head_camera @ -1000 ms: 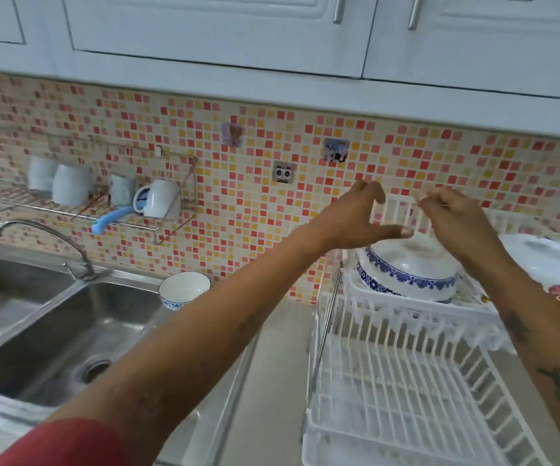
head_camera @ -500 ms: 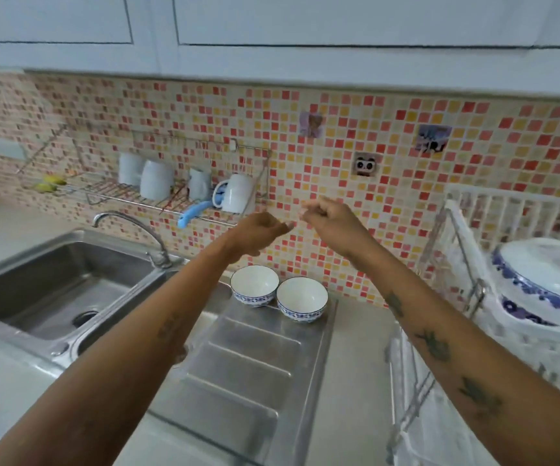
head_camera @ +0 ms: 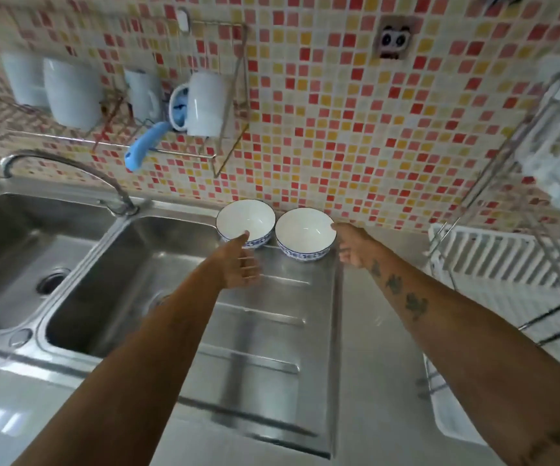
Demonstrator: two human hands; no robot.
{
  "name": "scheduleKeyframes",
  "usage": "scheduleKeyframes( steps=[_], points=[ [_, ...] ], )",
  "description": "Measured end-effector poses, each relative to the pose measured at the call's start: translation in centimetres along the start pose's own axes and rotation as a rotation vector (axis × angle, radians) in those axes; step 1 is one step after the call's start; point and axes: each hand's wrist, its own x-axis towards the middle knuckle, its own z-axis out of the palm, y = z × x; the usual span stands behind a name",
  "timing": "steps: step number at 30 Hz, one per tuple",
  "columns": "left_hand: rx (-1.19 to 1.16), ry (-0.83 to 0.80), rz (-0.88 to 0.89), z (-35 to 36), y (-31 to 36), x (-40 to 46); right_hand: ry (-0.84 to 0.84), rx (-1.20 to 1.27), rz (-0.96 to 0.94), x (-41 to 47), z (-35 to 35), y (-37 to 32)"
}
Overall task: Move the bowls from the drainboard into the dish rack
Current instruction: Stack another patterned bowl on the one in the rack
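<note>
Two white bowls with blue patterned sides stand side by side at the back of the steel drainboard [head_camera: 255, 334], against the tiled wall. My left hand [head_camera: 238, 264] is open, its fingertip at the near rim of the left bowl [head_camera: 243, 218]. The right bowl [head_camera: 304, 232] has my right hand [head_camera: 352, 247] at its right rim, fingers spread, holding nothing. The white dish rack [head_camera: 493, 253] stands at the right edge of the view, partly cut off.
A double steel sink [head_camera: 137, 280] with a curved tap [head_camera: 70, 169] lies to the left of the drainboard. A wire wall shelf [head_camera: 157, 146] above holds white mugs and a blue-handled tool. Grey countertop [head_camera: 382, 331] separates drainboard and rack.
Both hands have come down from the rack and the wall to the two bowls on the drainboard. The view has swung left and downward.
</note>
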Motion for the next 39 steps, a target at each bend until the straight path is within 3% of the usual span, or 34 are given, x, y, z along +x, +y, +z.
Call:
scheduleKeyframes(
  steps=[4, 9, 17, 25, 30, 35, 39],
  points=[
    [-0.124, -0.024, -0.087, 2.7, -0.1, 3.9, 0.024, 0.064, 0.039, 3.5, 1.2, 0.8],
    [-0.095, -0.073, -0.114, 5.8, -0.4, 7.6, 0.013, 0.141, 0.068, 6.1, 2.9, 1.3],
    [-0.145, -0.050, 0.067, 7.8, -1.0, 10.6, 0.056, 0.216, 0.025, 8.7, 4.0, 2.2],
    [-0.127, -0.136, 0.226, 6.9, -1.9, 10.6, 0.112, 0.275, -0.010, 7.9, 4.2, 2.3],
    [-0.174, -0.283, 0.390, 8.0, -1.7, 5.9, 0.216, 0.359, -0.171, 3.4, 2.4, 0.5],
    [-0.281, -0.416, 0.428, 9.8, 2.0, -4.2, 0.197, 0.417, -0.409, -5.9, -0.6, -4.9],
    [-0.346, -0.628, 0.611, 12.1, 4.9, -14.4, 0.115, 0.411, -0.711, -15.6, -4.2, -8.9]
  ],
)
